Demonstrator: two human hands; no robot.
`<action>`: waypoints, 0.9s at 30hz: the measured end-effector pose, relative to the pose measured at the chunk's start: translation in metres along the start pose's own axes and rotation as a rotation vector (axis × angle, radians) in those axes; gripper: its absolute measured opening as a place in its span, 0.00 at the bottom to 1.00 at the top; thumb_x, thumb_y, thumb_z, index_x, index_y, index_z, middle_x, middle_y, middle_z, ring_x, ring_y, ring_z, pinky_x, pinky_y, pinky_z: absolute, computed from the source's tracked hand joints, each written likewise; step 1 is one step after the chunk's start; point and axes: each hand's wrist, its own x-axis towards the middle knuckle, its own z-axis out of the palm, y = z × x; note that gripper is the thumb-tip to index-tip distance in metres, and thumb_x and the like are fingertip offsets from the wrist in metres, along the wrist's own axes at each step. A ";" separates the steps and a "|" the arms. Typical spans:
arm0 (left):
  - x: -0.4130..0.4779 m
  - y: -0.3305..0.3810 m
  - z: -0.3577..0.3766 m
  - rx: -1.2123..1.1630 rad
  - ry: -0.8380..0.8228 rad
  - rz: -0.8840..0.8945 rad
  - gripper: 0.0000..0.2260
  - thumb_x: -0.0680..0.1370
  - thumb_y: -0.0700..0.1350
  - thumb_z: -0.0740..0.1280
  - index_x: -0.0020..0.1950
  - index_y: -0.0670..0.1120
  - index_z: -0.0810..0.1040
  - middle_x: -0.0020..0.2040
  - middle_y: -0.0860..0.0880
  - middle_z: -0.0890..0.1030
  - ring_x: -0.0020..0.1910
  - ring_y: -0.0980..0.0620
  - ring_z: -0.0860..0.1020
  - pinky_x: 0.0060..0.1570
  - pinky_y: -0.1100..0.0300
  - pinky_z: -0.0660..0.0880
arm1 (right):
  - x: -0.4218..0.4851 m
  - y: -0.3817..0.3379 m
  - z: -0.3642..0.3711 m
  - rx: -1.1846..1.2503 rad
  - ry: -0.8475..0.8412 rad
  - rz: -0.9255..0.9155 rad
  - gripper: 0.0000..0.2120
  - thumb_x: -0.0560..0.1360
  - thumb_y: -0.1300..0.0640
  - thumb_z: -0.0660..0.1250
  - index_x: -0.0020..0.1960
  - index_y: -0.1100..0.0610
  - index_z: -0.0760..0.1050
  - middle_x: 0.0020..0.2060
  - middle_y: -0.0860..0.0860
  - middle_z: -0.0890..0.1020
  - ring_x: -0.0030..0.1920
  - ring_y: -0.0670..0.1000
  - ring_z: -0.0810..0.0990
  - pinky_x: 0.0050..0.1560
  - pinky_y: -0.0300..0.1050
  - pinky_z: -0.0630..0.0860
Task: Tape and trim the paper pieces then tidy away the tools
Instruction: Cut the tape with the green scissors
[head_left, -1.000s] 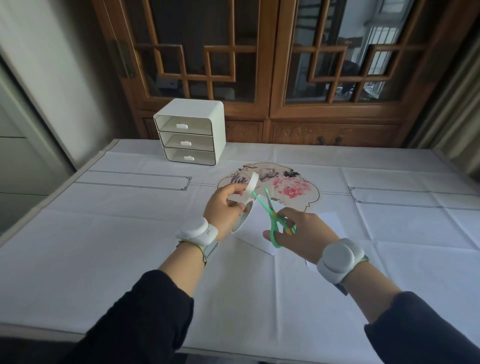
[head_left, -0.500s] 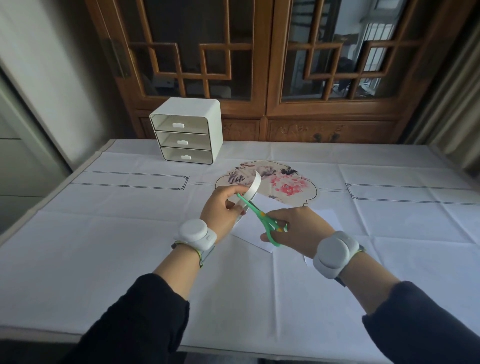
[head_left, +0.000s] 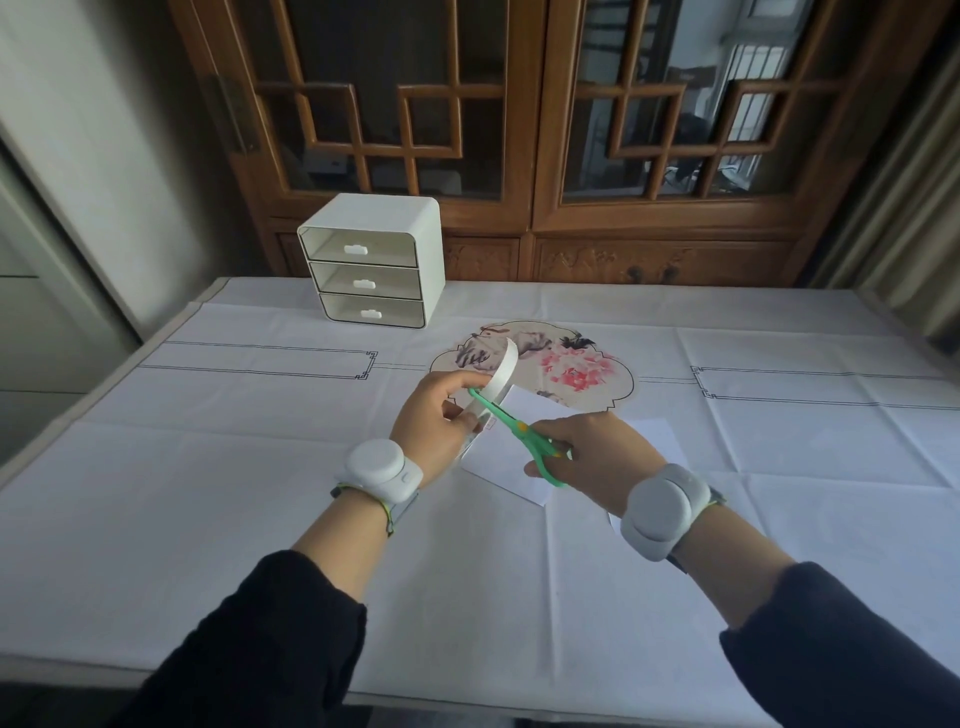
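My left hand (head_left: 434, 423) holds a white tape roll (head_left: 501, 371) upright above the table. My right hand (head_left: 592, 457) grips green scissors (head_left: 519, 434); their closed blades point up-left and meet the tape at the roll's lower edge. White paper pieces (head_left: 506, 462) lie flat on the tablecloth beneath both hands, one partly hidden under my right wrist (head_left: 657, 434).
A round painted fan-shaped mat (head_left: 576, 366) lies just beyond the papers. A white three-drawer box (head_left: 371, 262) stands at the back left of the table. A wooden cabinet with glass doors (head_left: 519, 130) rises behind the table. White tablecloth (head_left: 208, 493) covers the table.
The scissor blades were open and pointed upward; they have swung left and shut at the tape roll. Both hands stayed in about the same place.
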 end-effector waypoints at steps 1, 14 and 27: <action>0.000 0.000 0.000 -0.003 0.004 0.005 0.20 0.74 0.32 0.63 0.52 0.59 0.75 0.60 0.50 0.75 0.45 0.42 0.81 0.50 0.60 0.76 | 0.000 -0.001 0.000 -0.007 0.000 0.003 0.05 0.74 0.47 0.67 0.44 0.47 0.73 0.34 0.47 0.73 0.31 0.48 0.68 0.34 0.40 0.65; 0.006 -0.007 -0.007 0.023 0.204 0.053 0.23 0.73 0.29 0.60 0.57 0.55 0.75 0.56 0.52 0.71 0.42 0.45 0.81 0.39 0.79 0.68 | 0.012 0.002 0.011 -0.081 0.041 0.280 0.23 0.69 0.42 0.71 0.57 0.54 0.71 0.48 0.52 0.81 0.47 0.55 0.80 0.43 0.46 0.76; -0.002 -0.033 0.006 -0.010 0.108 -0.070 0.23 0.69 0.34 0.69 0.59 0.56 0.75 0.57 0.51 0.76 0.37 0.55 0.81 0.38 0.76 0.70 | 0.045 0.008 0.036 0.033 -0.096 0.398 0.19 0.67 0.53 0.74 0.54 0.53 0.71 0.53 0.53 0.76 0.51 0.54 0.74 0.47 0.44 0.71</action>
